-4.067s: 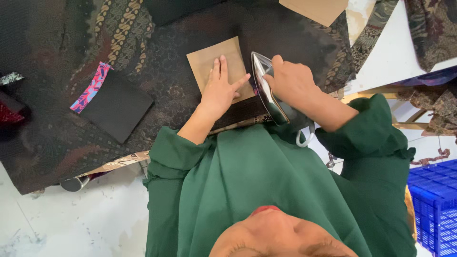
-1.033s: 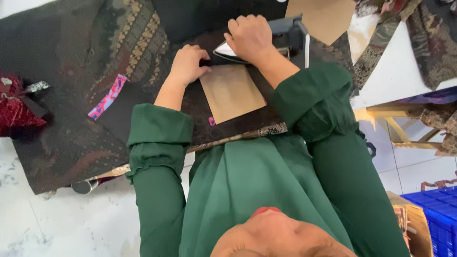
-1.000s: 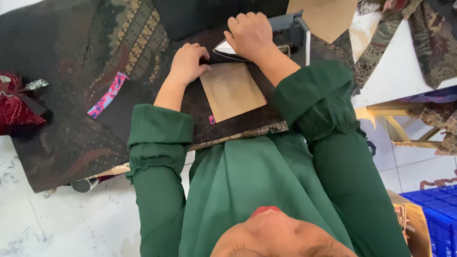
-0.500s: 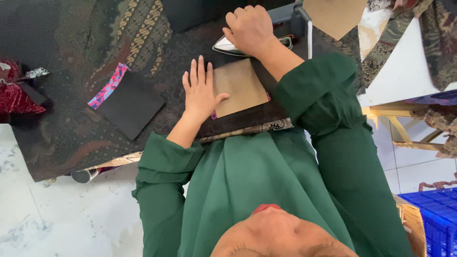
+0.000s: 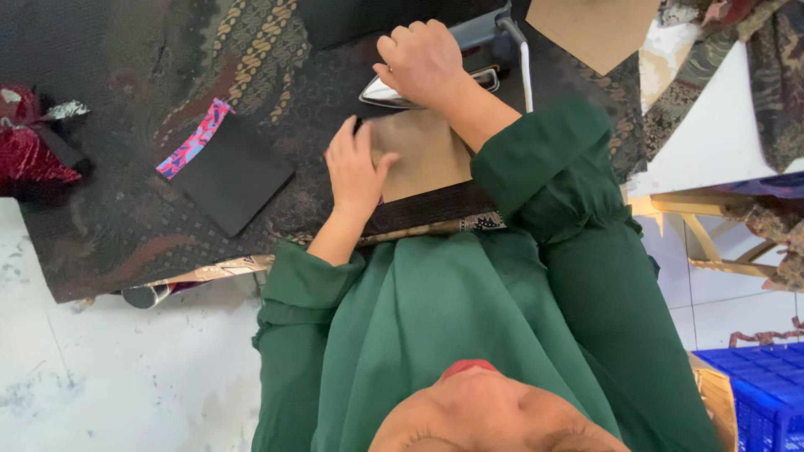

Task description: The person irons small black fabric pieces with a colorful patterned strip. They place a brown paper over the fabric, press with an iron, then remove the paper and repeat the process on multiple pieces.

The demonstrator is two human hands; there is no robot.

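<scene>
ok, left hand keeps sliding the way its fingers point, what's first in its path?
Probably the clothes iron. The left hand lies flat at the brown card's edge, fingers aimed up toward the iron's soleplate; depth looks level, not certain.

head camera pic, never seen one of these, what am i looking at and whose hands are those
There is no machine here: a person in green sleeves works with two bare hands. The single camera sits on their head and looks straight down, so their own chin and chest fill the bottom of the picture.

The right hand is closed around the handle of an electric iron, whose shiny plate sits at the far edge of a brown paper sheet. The left hand lies flat with fingers spread on the near left edge of that sheet.

Everything rests on a dark patterned cloth that covers the work surface. To the left lies a black rectangular piece with a pink and blue strip, and farther left some red fabric. A second brown sheet lies at the top right.
</scene>
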